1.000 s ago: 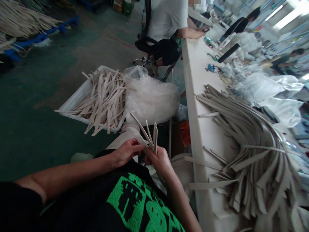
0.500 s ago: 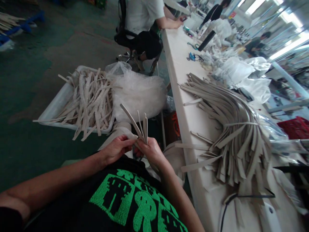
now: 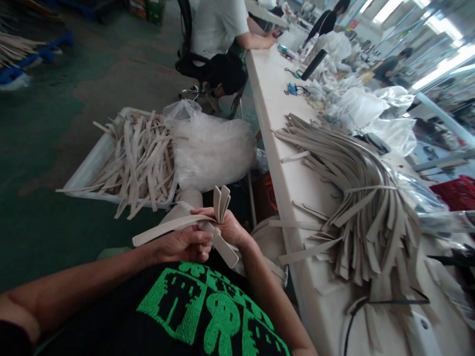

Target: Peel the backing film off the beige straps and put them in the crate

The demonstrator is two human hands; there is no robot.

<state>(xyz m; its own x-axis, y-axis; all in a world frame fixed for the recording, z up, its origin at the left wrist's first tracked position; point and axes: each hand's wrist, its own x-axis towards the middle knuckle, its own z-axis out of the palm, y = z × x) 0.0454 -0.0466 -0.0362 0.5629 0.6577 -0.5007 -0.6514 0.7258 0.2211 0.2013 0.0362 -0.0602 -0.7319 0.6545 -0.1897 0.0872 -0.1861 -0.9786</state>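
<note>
Several flat beige strips point(image 3: 221, 202) stick up from my right hand point(image 3: 232, 228), whose fingers are closed around them. One longer strip point(image 3: 163, 229) reaches out to the left over my left wrist, and a rounded strip end point(image 3: 227, 251) points down to the right. My left hand point(image 3: 191, 243) is closed just left of the right one, its thumb and fingers pinching a pale, thin strip where the pieces cross. Both hands are in front of my black shirt with its green print. The fingers of my right hand are partly hidden behind the strips.
Left ahead, a white bin point(image 3: 87, 158) on the floor overflows with strips, beside a clear plastic bag point(image 3: 218, 153) of pale material. On the long table point(image 3: 265, 94) at right lies a big tied bundle of strips point(image 3: 371, 198). A seated person point(image 3: 218, 29) is at its far end.
The strips in my hands have turned: one now points left and one end points down right. My left hand has shifted lower and closer to the right hand.
</note>
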